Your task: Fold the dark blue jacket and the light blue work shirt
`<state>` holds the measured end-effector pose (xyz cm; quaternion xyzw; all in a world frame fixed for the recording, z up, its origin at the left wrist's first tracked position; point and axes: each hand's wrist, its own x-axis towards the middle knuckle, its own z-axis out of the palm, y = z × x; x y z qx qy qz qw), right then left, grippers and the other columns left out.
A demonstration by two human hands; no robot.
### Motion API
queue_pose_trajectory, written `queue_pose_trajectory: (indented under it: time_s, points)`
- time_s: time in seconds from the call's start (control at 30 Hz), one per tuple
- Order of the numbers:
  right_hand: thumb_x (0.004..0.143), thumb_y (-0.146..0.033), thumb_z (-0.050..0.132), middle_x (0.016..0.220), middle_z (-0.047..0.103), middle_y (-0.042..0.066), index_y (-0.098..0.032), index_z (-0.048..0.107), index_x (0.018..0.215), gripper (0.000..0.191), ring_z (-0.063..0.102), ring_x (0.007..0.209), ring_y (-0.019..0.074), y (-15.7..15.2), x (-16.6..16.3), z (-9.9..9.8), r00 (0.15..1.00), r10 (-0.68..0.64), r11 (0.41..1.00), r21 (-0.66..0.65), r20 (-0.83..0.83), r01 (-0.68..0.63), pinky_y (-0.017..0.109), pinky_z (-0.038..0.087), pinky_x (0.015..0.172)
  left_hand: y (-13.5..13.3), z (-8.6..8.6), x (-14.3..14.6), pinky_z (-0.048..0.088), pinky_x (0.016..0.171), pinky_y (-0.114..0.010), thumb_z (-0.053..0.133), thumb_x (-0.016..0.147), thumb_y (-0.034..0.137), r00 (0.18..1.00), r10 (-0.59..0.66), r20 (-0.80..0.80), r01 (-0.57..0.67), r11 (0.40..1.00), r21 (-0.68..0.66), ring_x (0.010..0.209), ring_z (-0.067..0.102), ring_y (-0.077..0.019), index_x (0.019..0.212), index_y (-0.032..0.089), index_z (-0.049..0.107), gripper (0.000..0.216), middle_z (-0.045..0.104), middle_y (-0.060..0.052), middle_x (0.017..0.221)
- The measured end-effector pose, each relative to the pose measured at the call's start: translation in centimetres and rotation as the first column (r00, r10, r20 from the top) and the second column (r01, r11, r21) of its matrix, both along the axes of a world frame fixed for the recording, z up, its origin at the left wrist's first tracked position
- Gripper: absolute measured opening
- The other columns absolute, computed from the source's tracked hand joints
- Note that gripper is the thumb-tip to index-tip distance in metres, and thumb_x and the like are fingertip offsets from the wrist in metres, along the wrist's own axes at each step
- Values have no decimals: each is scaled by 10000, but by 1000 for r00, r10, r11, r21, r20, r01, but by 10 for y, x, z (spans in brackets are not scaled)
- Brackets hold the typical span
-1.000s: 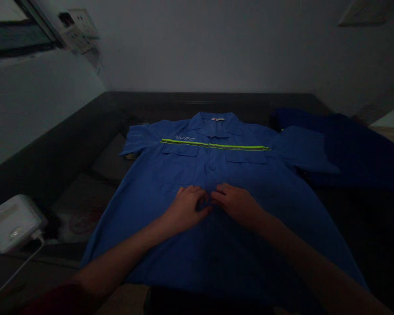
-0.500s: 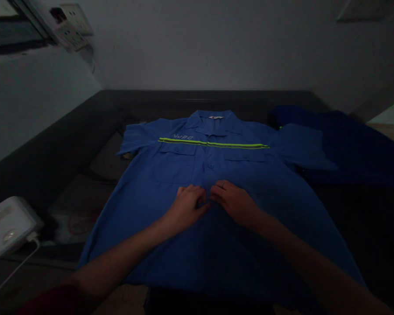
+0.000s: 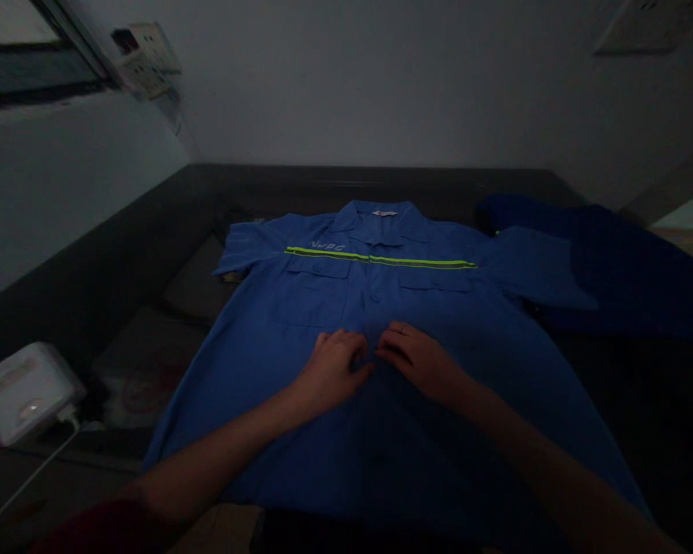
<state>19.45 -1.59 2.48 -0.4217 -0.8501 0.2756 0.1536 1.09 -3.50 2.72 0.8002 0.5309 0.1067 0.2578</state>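
A blue short-sleeved work shirt (image 3: 300, 362) lies front up, collar away from me, with a yellow-green stripe across the chest and a flap pocket on each side. My left hand (image 3: 338, 362) is at the middle of its front, fingers curled in a pinch on the cloth by the front opening. Close on the other side of that opening, my right hand (image 3: 419, 358), with a ring on one finger, pinches the cloth too. The fingertips of both hands nearly meet. Whether a button is between them is hidden in the dim light.
A dark blue garment (image 3: 641, 269) lies at the right, partly under the shirt's sleeve. At the left is a white box-shaped device (image 3: 28, 388) with a cable. A dark raised edge (image 3: 369, 177) runs along the wall, which carries sockets (image 3: 155, 50).
Both hands keep to the same place on the shirt front, with only slight finger movement. The whole view has shifted a little, so everything sits slightly lower and further right.
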Motion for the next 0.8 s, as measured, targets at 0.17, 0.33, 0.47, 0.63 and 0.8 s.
queue_pose_trajectory:
  time_s: [0.17,0.33,0.47,0.63,0.8]
  points:
    - [924,-203,505,867,567,27,-189,548,824,110,537,819,162,-1,2,1,998,6,1000,-24,-55,-8,295,414,742,5,6,-4,346,759,-321,581,802,244,997,13,78,-5,995,-102,784,539,-181,739,192,508,109,571,18,742]
    - [928,-174,481,870,550,28,-191,544,815,130,526,836,160,-1,2,-1,991,12,999,-47,-132,-18,292,414,761,7,8,-5,355,780,-317,596,805,237,994,16,112,-2,992,-126,758,546,-168,736,189,537,103,580,25,729]
    - [918,-150,493,852,536,26,-182,554,797,140,519,840,158,-1,2,-1,983,38,997,-65,-179,-50,284,417,765,6,10,-3,365,795,-324,604,802,226,994,42,100,-28,990,-139,750,548,-166,731,184,539,105,578,27,715]
    - [916,-183,512,874,547,26,-191,586,815,126,530,854,161,0,4,0,989,3,999,-42,-148,-10,288,420,776,7,9,-3,375,778,-318,573,829,236,994,27,107,-14,993,-120,746,551,-164,744,183,559,101,588,26,718]
    - [899,-201,549,871,563,25,-189,586,804,103,541,843,160,-1,5,0,993,-30,999,-27,-114,27,286,429,759,7,6,-4,376,738,-299,541,851,252,994,6,112,5,995,-95,734,551,-158,738,187,566,133,589,28,708]
